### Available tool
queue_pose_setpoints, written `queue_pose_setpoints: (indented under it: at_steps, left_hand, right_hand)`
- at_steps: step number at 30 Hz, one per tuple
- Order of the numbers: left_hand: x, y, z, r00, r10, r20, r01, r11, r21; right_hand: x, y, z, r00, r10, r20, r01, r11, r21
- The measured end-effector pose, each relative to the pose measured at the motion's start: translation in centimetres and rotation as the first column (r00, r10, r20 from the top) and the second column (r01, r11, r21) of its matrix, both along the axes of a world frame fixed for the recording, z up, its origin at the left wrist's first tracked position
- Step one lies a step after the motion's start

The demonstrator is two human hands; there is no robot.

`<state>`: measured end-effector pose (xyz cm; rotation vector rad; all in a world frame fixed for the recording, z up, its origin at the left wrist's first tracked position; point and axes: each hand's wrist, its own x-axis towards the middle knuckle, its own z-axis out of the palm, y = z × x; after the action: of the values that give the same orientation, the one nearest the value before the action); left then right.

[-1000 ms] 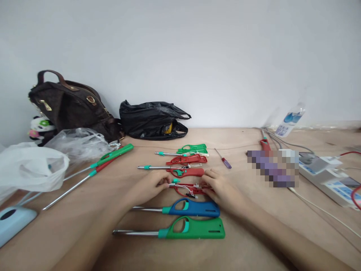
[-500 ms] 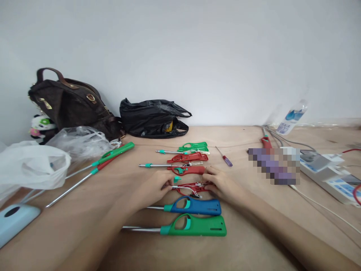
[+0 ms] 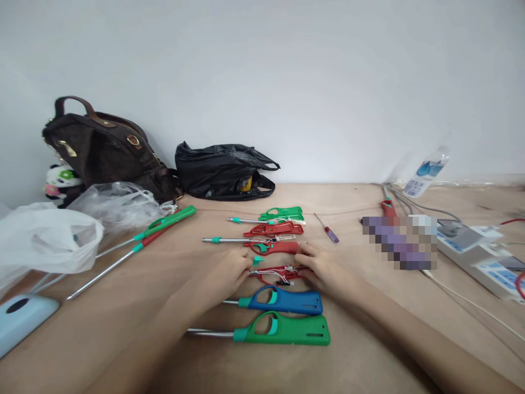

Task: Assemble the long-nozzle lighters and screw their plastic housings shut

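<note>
An opened red lighter half, with white wires and a small black part in it, lies between my two hands. At its front end the fingers of my left hand are pinched together; what exactly lies between the fingertips is hidden. My right hand is closed on the rear end of the same red half. Just beyond is a red handle shell, and a small teal piece sits near my left fingertips. Nearer to me are a whole blue lighter and a whole green lighter.
Farther off lie a green shell half, another red shell half, metal tubes and a screwdriver. Bags and two long lighters are left; a power strip, cables and bottle stand right.
My left hand has shifted slightly at the front of the opened lighter, now covering the white wire end that showed before. My right hand stays in place.
</note>
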<state>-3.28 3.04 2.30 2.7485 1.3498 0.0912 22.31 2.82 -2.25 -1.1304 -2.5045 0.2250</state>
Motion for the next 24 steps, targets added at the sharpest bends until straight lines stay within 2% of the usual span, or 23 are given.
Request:
queue_pose_setpoints:
  at_steps: [3, 8, 16, 19, 24]
  left_hand:
    - [0.2, -0.3, -0.2, 1.0, 0.01, -0.026, -0.01, 1.0, 0.023]
    - [1.0, -0.8, -0.9, 0.98, 0.046, -0.191, -0.035, 0.997, 0.065]
    - [3.2, -1.6, -0.2, 0.929, 0.084, -0.359, -0.067, 0.996, 0.06]
    - [3.3, -1.8, 0.0, 0.927, 0.093, -0.363, -0.071, 0.995, 0.073]
    - [2.4, -1.3, 0.1, 0.94, 0.081, -0.333, -0.088, 0.996, -0.004]
  right_hand:
    - [-0.1, 0.0, 0.0, 1.0, 0.006, 0.004, -0.006, 1.0, 0.025]
    - [-0.1, 0.0, -0.1, 1.0, 0.002, 0.024, -0.003, 0.998, 0.055]
    - [0.3, -0.1, 0.9, 0.999, 0.003, 0.05, -0.004, 1.0, 0.024]
    - [0.0, -0.7, 1.6, 1.0, 0.029, 0.011, -0.028, 0.999, -0.02]
    - [-0.9, -1.7, 1.8, 0.995, 0.088, 0.047, -0.084, 0.993, -0.08]
